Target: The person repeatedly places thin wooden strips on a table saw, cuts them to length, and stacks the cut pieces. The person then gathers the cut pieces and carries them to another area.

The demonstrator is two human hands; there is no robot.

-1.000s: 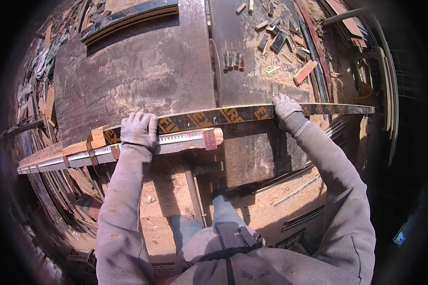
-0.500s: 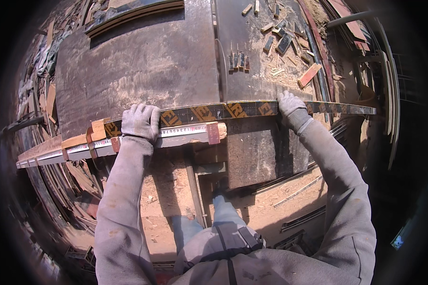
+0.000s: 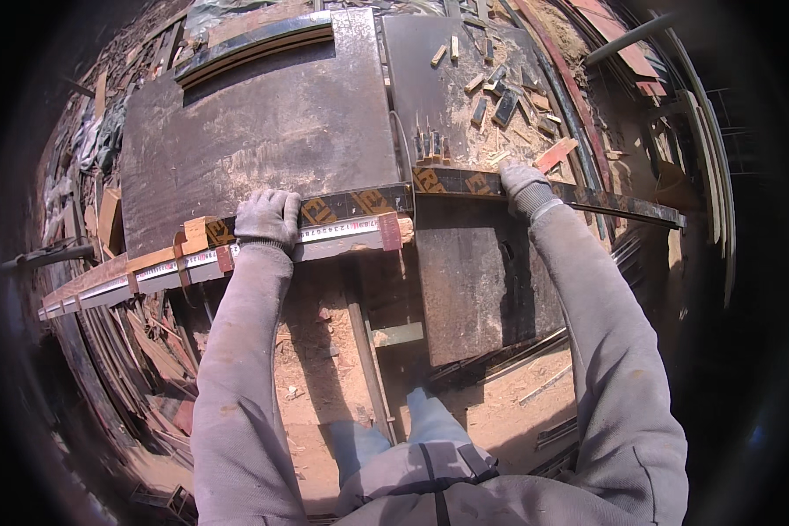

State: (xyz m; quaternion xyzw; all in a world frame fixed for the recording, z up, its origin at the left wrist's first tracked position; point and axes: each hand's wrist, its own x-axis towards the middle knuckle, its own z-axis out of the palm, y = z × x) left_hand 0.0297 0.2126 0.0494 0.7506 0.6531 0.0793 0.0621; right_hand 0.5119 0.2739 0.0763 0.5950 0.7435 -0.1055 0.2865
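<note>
My gloved left hand (image 3: 269, 217) is closed over a dark-faced plywood strip (image 3: 364, 202) with orange print, beside a wooden fence carrying a measuring tape (image 3: 342, 231). Its left stretch lies along the fence. My gloved right hand (image 3: 523, 186) grips the right-hand length of plywood strip (image 3: 460, 181), which runs on past it to the right. A break shows between the two lengths near the slot in the worn metal table (image 3: 263, 131). The fingers of both hands are partly hidden behind the strips.
Several small wood offcuts (image 3: 505, 107) and sawdust lie on the table's right part. A reddish block (image 3: 556, 155) sits near its right edge. Stacked dark strips (image 3: 254, 48) rest at the far left. Scrap wood (image 3: 149, 351) fills the ground at left.
The strip looked continuous before; now it is in two lengths, the right one tilted down toward its far right end. My right hand has shifted slightly left. The whole view has shifted a little.
</note>
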